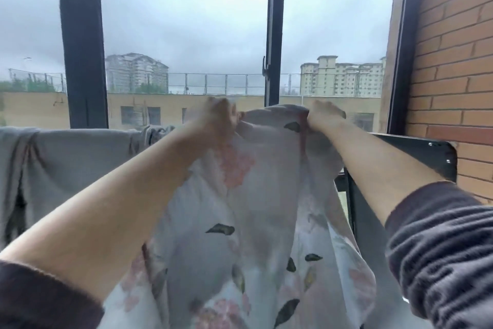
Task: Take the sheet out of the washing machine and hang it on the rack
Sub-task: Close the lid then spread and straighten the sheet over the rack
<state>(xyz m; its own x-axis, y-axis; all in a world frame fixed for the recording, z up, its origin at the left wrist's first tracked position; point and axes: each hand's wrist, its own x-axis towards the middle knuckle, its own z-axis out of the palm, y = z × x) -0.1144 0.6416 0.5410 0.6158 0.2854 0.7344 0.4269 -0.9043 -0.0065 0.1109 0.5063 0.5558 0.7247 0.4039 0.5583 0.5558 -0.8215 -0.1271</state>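
Hanging step: floral sheet [253, 208] held up before the window [186, 22].
The sheet's bunched top edge, level with the draped grey garment [66, 163], is gripped by the left hand [222, 118] and right hand [324, 115], fingers curled round the cloth. Lifting it over the rail and spreading it sideways is judged necessary next. No writing can be read.

A grey cloth [66, 158] hangs draped at the left, bunched at its right end. Behind it stand a broad window post [82, 43] and a slim window post [274, 30], the latter carrying a handle [265, 67]. A brick wall [453, 62] fills the right edge. Outside, under an overcast sky [186, 8], a low beige building [34, 110] (wire fence [213, 83] along its roof) sits before two pale tower blocks [136, 72].
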